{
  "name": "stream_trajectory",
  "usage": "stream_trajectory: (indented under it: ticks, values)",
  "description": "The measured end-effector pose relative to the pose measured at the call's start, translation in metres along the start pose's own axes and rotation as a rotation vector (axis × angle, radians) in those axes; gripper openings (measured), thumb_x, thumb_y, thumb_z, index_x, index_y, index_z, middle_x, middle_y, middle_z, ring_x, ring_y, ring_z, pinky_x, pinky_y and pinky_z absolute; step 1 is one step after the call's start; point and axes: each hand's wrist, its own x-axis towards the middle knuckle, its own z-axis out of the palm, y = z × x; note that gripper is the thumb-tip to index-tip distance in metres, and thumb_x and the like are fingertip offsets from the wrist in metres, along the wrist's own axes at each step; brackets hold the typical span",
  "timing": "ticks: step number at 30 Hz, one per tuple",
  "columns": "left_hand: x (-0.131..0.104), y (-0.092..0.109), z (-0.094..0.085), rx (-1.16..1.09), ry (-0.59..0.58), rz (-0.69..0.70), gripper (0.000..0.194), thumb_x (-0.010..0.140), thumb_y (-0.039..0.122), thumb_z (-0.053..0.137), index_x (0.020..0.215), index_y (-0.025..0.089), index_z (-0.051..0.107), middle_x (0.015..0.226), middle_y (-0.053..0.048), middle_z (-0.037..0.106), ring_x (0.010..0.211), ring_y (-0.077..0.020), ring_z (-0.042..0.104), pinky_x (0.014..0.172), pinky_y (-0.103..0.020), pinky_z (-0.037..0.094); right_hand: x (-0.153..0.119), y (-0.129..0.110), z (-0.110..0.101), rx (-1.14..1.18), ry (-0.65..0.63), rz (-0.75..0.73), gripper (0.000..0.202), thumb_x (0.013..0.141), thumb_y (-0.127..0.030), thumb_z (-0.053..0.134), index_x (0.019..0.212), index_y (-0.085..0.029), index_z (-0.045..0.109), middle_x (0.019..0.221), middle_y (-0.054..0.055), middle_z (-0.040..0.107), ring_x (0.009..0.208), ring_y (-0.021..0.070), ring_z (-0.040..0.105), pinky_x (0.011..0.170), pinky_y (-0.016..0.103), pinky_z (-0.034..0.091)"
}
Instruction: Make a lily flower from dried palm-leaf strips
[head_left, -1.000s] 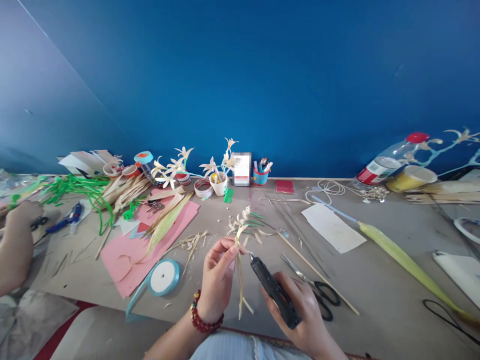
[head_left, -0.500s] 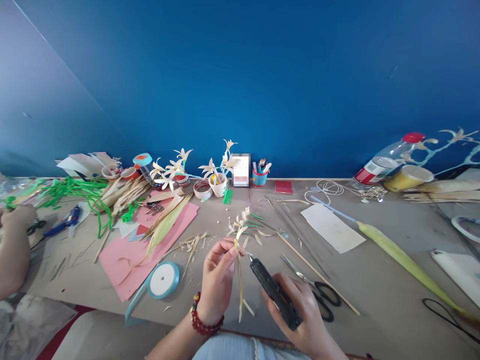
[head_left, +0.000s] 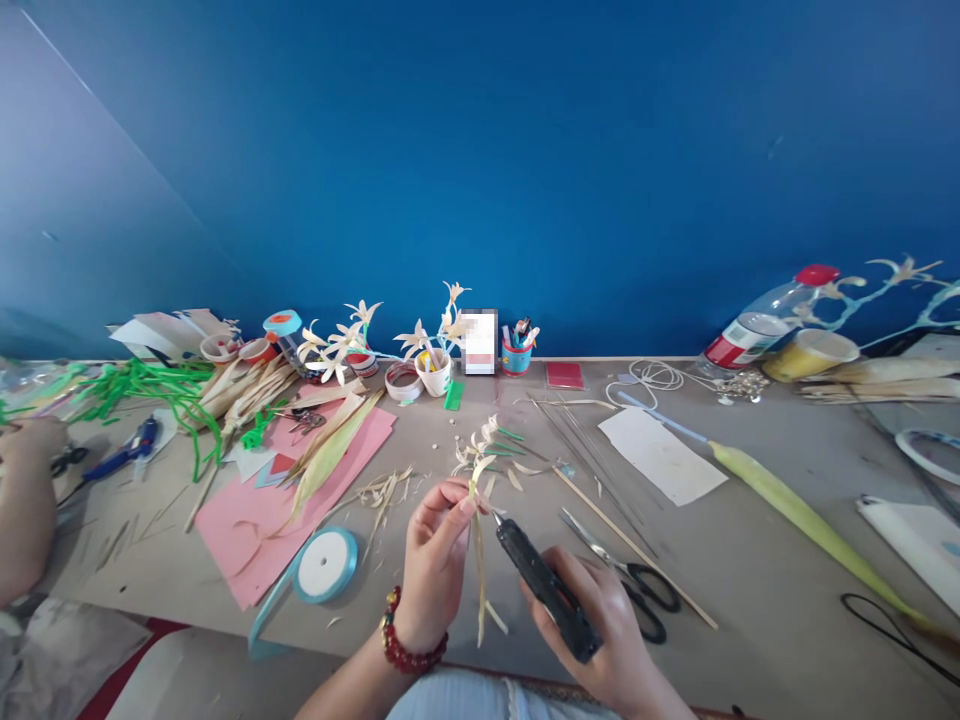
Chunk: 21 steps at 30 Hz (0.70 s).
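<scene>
My left hand (head_left: 439, 550), with a red bead bracelet at the wrist, pinches a pale corn-husk flower (head_left: 480, 480) whose long strips hang below the fingers. In my right hand (head_left: 596, 620) is a black glue gun (head_left: 547, 590), its nozzle pointing up and left, close to the left fingertips. Whether the nozzle touches the husk I cannot tell. Just beyond the left hand lie small husk flowers on green stems (head_left: 484, 440). Black-handled scissors (head_left: 645, 585) rest beside my right hand, next to a thin wooden stick (head_left: 637, 550).
A blue ribbon roll (head_left: 326, 566) and pink paper (head_left: 240, 540) lie on the left. Finished-looking flowers (head_left: 341, 345) and a pen cup (head_left: 516, 352) stand along the wall. To the right are white paper (head_left: 664, 455) and a bottle (head_left: 765, 320). Another person's hand (head_left: 34, 460) is at far left.
Hardly anything differs. The whole view has shifted slightly, while both hands keep their hold on the flower and the glue gun.
</scene>
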Motion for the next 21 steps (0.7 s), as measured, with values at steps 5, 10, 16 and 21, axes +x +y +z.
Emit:
stream_trajectory:
  ticks: [5,10,16,21]
  values:
    - [0.0005,0.0,-0.0004,-0.03,0.004,0.005,0.011,0.083,0.025,0.07,0.074,0.018,0.067,0.079,-0.002,0.061,0.081,-0.0148,0.054,0.082,-0.025,0.042,-0.0033,0.0016,0.0015,-0.005,0.047,0.011,0.007,0.085,-0.023,0.054,0.078,-0.023,0.053,0.057,-0.001,0.058,0.047,0.0169,0.057,0.047,0.025,0.041]
    - [0.0013,0.0004,-0.0003,-0.042,0.011,-0.002,0.013,0.082,0.026,0.072,0.074,0.017,0.067,0.078,-0.002,0.061,0.081,-0.0151,0.055,0.081,-0.025,0.042,-0.0045,0.002,0.0021,-0.032,0.098,0.005,0.006,0.085,-0.024,0.054,0.079,-0.024,0.053,0.057,-0.001,0.06,0.046,0.0175,0.058,0.047,0.025,0.042]
    - [0.0005,0.0037,0.0028,-0.059,0.034,-0.051,0.015,0.08,0.026,0.073,0.071,0.016,0.065,0.076,-0.002,0.061,0.075,-0.0135,0.053,0.073,-0.023,0.042,-0.0028,0.0001,0.0013,-0.055,0.135,-0.052,0.008,0.087,-0.021,0.05,0.08,-0.025,0.048,0.057,-0.001,0.06,0.047,0.0173,0.059,0.047,0.025,0.044]
    - [0.0003,0.0048,0.0039,-0.069,0.037,-0.07,0.016,0.079,0.026,0.073,0.071,0.016,0.065,0.075,-0.003,0.061,0.075,-0.014,0.053,0.072,-0.024,0.042,-0.0036,0.0017,0.0024,-0.068,0.131,-0.065,0.01,0.089,-0.021,0.048,0.081,-0.025,0.045,0.056,-0.001,0.059,0.046,0.0177,0.059,0.046,0.026,0.042]
